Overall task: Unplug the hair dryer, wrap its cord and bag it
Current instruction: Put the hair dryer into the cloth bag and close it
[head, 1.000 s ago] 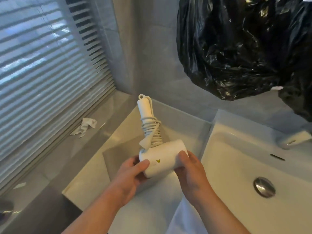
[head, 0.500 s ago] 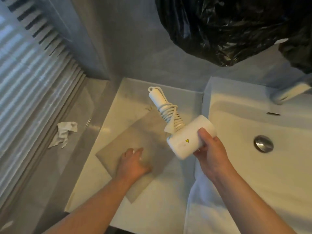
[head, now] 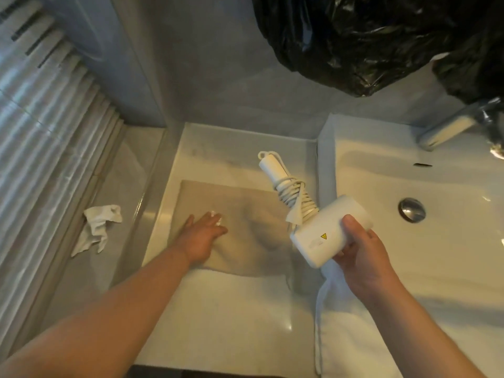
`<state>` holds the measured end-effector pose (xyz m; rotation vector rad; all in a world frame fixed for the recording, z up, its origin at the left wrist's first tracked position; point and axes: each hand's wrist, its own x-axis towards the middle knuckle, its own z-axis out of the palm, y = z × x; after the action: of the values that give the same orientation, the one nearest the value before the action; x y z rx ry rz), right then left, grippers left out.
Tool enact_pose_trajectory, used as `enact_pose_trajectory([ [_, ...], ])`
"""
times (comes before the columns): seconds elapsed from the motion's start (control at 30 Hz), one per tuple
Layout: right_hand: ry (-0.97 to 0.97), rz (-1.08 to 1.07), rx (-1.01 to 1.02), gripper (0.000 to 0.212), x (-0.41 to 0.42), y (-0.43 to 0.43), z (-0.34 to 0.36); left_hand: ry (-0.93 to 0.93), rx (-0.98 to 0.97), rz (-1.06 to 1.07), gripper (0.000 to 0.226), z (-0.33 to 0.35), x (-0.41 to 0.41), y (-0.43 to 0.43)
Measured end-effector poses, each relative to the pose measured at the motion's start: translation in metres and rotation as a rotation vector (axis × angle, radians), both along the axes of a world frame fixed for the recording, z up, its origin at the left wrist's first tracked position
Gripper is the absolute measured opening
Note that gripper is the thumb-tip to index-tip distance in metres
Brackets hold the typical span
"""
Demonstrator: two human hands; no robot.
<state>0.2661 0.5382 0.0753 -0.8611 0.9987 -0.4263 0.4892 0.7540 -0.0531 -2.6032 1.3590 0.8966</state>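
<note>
The right hand [head: 365, 257] gripped the white hair dryer [head: 327, 233] by its body above the table [head: 218, 323], its cord [head: 294, 197] wound around the handle. The left hand [head: 203, 236] lay spread flat on the beige cloth bag [head: 253, 233].

A bathroom is shown. At right a white basin [head: 450, 241] with a metal drain plug [head: 411, 209], overflow slot and a faucet [head: 447, 130] at upper right. A white vanity counter [head: 218, 323] is seen at centre, grey tiled wall [head: 218, 64] above, window blinds [head: 41, 126] at left, a white towel [head: 349, 345] draped at lower right.
</note>
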Motion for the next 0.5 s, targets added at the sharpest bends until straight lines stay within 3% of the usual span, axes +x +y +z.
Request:
enact_pose_trajectory([
  [0.1,-0.019,-0.03,-0.019,0.036,-0.011,0.001,0.002,-0.041,-0.005,0.018,0.057,0.009,0.011,-0.015],
  [0.27,0.01,-0.111,-0.047,0.019,-0.027,0.002,0.003,0.086,-0.315,0.239,0.031,0.017,-0.055,-0.062],
  [0.37,0.056,-0.132,-0.067,0.028,-0.034,0.001,0.003,0.223,-0.21,0.258,0.048,0.019,-0.102,-0.087],
  [0.43,0.074,-0.138,-0.082,0.039,-0.039,0.001,0.005,0.155,-0.154,0.22,0.054,0.011,-0.115,-0.09],
  [0.5,0.087,-0.123,-0.093,0.069,-0.042,0.001,0.006,0.059,-0.15,0.16,0.044,0.004,-0.115,-0.088],
])
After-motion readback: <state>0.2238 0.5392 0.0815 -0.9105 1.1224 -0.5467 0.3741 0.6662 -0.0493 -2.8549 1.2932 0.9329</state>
